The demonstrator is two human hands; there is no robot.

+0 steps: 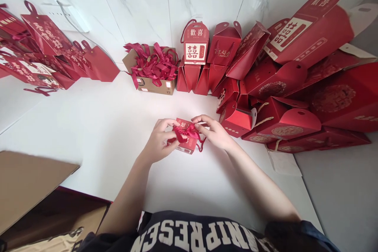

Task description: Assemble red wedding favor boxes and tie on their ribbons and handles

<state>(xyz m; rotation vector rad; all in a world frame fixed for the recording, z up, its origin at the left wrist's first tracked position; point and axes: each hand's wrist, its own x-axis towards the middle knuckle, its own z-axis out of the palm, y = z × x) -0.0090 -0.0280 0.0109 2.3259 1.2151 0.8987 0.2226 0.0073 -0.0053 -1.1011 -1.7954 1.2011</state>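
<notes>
A small red gift box (186,149) with gold lettering stands on the white table in front of me. Across its top is a dark pink ribbon (191,130), tied in a bow. My left hand (162,138) is at the left side of the box, thumb and fingers closed on the ribbon's left part. From the right, my right hand (212,130) pinches the bow's right loop between thumb and fingers. A twisted red cord (201,145) hangs off the box's right side, below my right hand.
Behind the box is an open cardboard box (156,88) full of pink ribbons (153,61). Red gift boxes (291,124) are piled along the right, with more red boxes (102,65) at the far left. A cardboard flap (32,181) juts in at lower left.
</notes>
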